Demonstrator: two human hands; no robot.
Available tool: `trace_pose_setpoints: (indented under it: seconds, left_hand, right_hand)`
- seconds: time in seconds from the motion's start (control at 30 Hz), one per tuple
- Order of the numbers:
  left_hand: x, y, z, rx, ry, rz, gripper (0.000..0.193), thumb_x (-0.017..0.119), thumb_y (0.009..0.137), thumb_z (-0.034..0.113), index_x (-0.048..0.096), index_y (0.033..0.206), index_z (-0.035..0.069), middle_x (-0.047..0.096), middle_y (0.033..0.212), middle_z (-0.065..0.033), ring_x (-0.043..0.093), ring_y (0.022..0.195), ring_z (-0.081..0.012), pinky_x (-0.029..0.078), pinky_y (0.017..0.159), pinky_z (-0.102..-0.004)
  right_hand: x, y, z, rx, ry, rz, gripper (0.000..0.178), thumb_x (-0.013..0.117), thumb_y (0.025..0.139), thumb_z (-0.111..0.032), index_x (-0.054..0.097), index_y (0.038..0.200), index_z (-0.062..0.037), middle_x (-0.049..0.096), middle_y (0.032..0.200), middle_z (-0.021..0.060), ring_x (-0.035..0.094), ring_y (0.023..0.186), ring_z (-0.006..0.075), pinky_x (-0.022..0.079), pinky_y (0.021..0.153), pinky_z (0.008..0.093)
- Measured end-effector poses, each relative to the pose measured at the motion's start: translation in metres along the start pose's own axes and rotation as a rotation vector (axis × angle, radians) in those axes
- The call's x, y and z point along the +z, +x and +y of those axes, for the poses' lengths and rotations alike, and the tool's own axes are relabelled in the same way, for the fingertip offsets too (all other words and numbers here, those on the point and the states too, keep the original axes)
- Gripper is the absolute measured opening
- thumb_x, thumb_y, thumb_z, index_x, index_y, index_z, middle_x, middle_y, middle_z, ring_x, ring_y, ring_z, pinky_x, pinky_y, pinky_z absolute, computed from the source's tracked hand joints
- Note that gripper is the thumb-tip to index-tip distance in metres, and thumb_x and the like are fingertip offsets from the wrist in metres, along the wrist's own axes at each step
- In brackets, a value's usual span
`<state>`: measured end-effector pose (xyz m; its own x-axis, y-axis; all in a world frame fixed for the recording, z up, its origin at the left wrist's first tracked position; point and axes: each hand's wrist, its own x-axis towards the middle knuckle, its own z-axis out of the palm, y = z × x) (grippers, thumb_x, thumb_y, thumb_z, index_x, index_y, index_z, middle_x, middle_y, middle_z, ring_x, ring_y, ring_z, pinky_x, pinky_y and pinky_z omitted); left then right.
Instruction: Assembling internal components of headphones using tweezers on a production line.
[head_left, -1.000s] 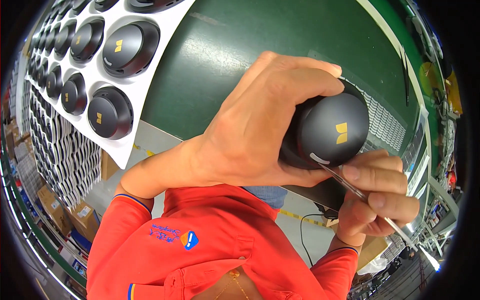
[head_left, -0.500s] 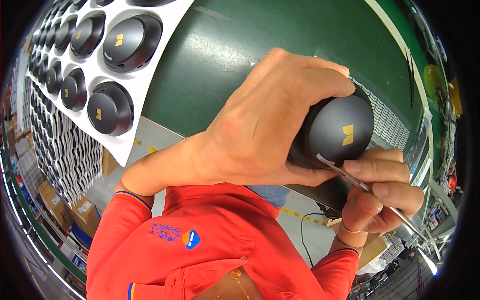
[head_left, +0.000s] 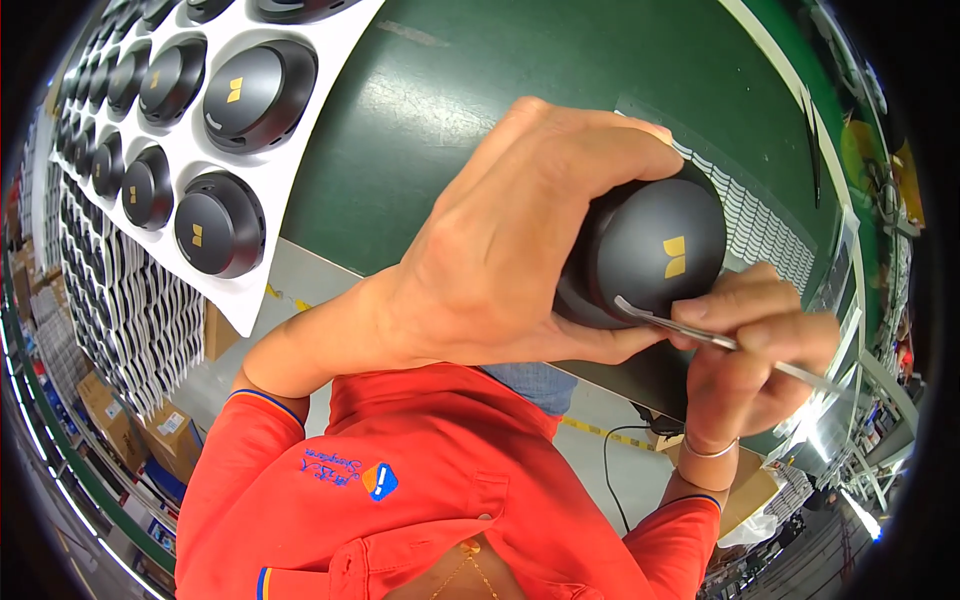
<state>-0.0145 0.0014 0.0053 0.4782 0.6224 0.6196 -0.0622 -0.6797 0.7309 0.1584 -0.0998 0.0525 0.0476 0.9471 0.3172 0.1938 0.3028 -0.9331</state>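
Note:
A round black headphone ear cup (head_left: 655, 240) with a gold mark is gripped by its rim in my left hand (head_left: 510, 235), thumb below and fingers above. My right hand (head_left: 755, 345) pinches slim metal tweezers (head_left: 712, 338). Their tips meet a small pale curved strip (head_left: 624, 306) at the lower left edge of the cup's face. Whether the tips still clamp that strip, I cannot tell. Behind the cup lies a clear sheet (head_left: 765, 220) bearing rows of small pale curved pieces, partly hidden by the cup and my hands.
On the left, a white moulded tray (head_left: 283, 165) holds several similar black ear cups. Stacked white trays (head_left: 130, 300) stand below it, near cardboard boxes (head_left: 170, 430). The green table (head_left: 430, 120) stretches behind my hands, and a dark thin tool (head_left: 815, 150) rests by its right edge.
The ear cup and my left hand have shifted slightly left. My right hand has moved a little with them, and the tweezers now lie at a flatter angle.

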Motion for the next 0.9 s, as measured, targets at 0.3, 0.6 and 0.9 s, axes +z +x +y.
trace_pose_setpoints:
  seconds: [0.3, 0.6, 0.9]
  left_hand:
    - [-0.0044, -0.0005, -0.0033, -0.015, -0.007, -0.039, 0.093, 0.097, 0.052, 0.013, 0.040, 0.124, -0.005, 0.057, 0.121, -0.0275, 0.064, 0.104, -0.0291, 0.056, 0.088, -0.0348]
    - [-0.0066, 0.0000, -0.0053, 0.001, -0.005, -0.060, 0.093, 0.097, 0.052, 0.012, 0.040, 0.124, -0.005, 0.056, 0.122, -0.0289, 0.064, 0.104, -0.0298, 0.056, 0.088, -0.0350]
    - [-0.0061, -0.0011, -0.0049, -0.002, -0.010, -0.069, 0.092, 0.096, 0.053, 0.010, 0.041, 0.125, -0.005, 0.056, 0.121, -0.0278, 0.063, 0.107, -0.0317, 0.055, 0.090, -0.0373]
  right_hand:
    - [-0.0023, 0.0070, -0.0025, 0.005, -0.014, 0.073, 0.026, 0.053, 0.100, -0.032, 0.043, 0.095, -0.0090, 0.062, 0.078, 0.0154, 0.046, 0.067, 0.0153, 0.040, 0.061, 0.0252]
    - [-0.0022, 0.0083, -0.0017, -0.044, -0.057, 0.035, 0.025, 0.053, 0.100, -0.033, 0.044, 0.097, -0.0093, 0.063, 0.079, 0.0150, 0.047, 0.066, 0.0154, 0.040, 0.061, 0.0250]
    - [-0.0007, 0.0054, 0.0024, -0.046, -0.037, 0.054, 0.023, 0.053, 0.101, -0.030, 0.044, 0.098, -0.0085, 0.063, 0.079, 0.0162, 0.043, 0.064, 0.0124, 0.038, 0.054, 0.0197]
